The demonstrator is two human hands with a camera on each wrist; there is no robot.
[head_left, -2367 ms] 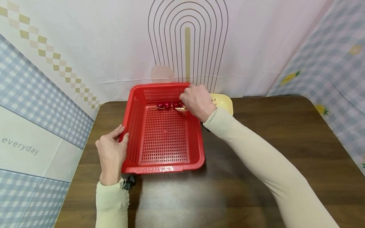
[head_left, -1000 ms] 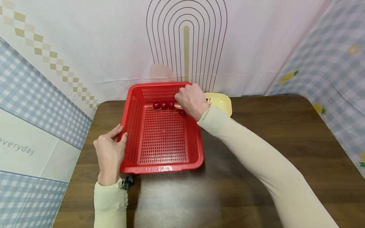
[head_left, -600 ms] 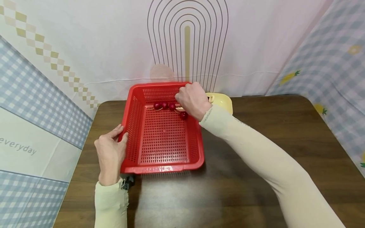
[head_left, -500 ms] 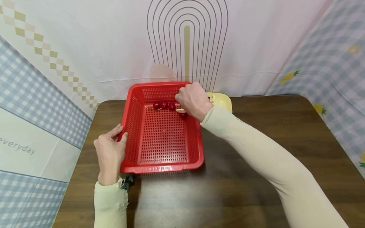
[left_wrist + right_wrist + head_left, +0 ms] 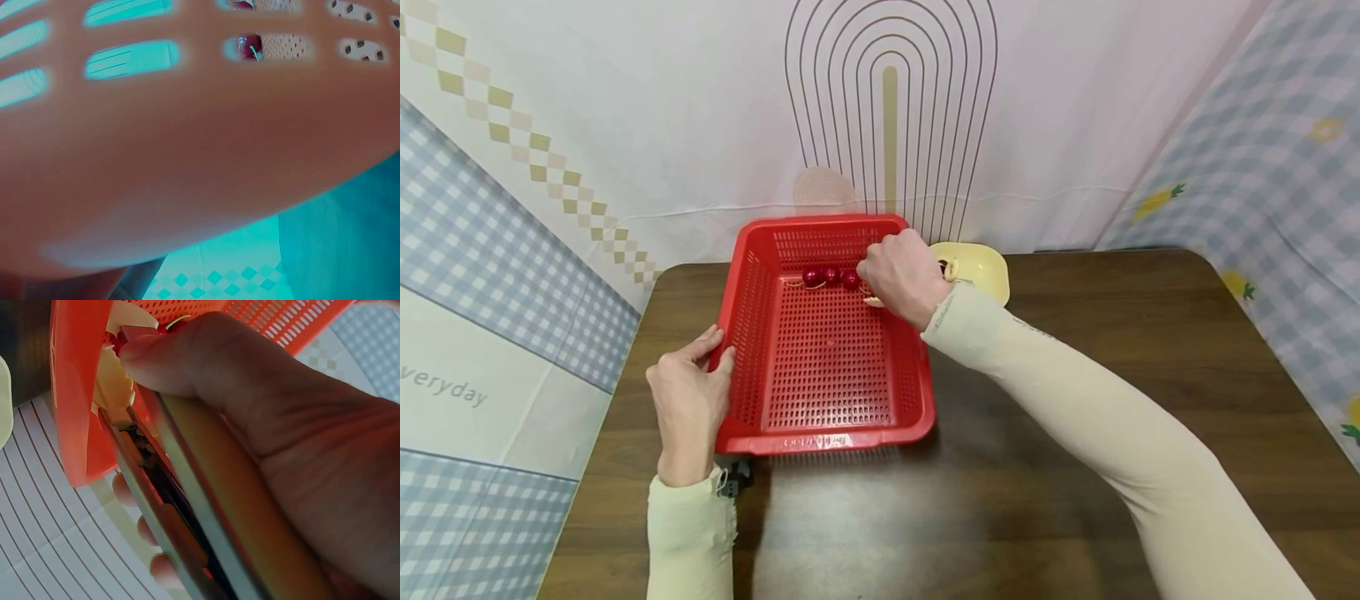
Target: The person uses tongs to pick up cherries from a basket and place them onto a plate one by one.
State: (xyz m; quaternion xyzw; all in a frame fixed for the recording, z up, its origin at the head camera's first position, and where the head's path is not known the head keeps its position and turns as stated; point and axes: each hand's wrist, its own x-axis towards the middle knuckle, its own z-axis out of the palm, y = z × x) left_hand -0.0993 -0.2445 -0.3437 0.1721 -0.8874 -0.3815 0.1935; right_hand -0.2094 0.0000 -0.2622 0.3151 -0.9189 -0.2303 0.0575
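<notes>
In the head view a red perforated basket [image 5: 917, 435] stands on the table. My left hand [image 5: 691, 400] grips its left rim between thumb and fingers. Three dark red cherries [image 5: 831, 277] with pale stems lie in a row along the basket's back. My right hand [image 5: 901, 279], over the back right rim, holds a pair of cream-coloured tongs [image 5: 219, 481], their scalloped tips down inside the basket. Whether a cherry sits between the tips is hidden. Through the blurred basket wall [image 5: 187, 156], the left wrist view shows a cherry [image 5: 249, 46].
A pale yellow dish [image 5: 992, 271] stands behind the right forearm, just right of the basket, with the tongs' ring end [image 5: 952, 269] above it. The brown wooden table [image 5: 1112, 333] ends at a patterned cloth backdrop [image 5: 700, 125].
The right hand and tongs have moved slightly left and down inside the basket. A cherry visible beneath the tips half a second ago is now hidden. The left hand keeps its hold.
</notes>
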